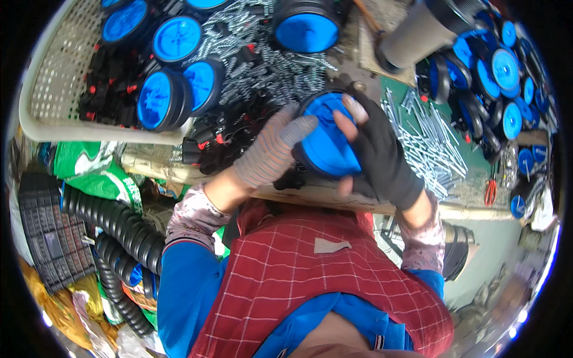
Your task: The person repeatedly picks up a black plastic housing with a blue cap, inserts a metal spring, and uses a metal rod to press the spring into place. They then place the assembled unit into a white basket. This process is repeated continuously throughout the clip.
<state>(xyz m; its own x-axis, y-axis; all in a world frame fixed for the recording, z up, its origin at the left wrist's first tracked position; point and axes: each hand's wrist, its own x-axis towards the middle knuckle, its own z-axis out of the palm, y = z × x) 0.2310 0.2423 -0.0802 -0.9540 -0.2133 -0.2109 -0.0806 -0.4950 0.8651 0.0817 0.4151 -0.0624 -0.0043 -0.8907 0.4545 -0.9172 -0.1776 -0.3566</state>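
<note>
A blue-hubbed wheel [327, 143] with a black tyre is between my two hands above the table's near edge. My left hand [268, 146], in a grey striped glove, is closed on its left side, the thumb on the rim and the other fingers hidden. My right hand [385, 152], in a black glove with bare fingertips, is closed around its right side, the fingertips over the blue face and somewhat blurred. Beyond the wheel lies a heap of metal springs [262, 65]. Black plastic parts with red pieces [209, 143] lie left of my left hand.
A white perforated basket [45, 101] with wheels and black parts stands at left. Long metal pins [427, 140], red-handled scissors [490, 190] and more blue wheels [504, 68] are at right. A grey cylinder [418, 39] leans at the back. Stacked black tyres [113, 218] lie lower left.
</note>
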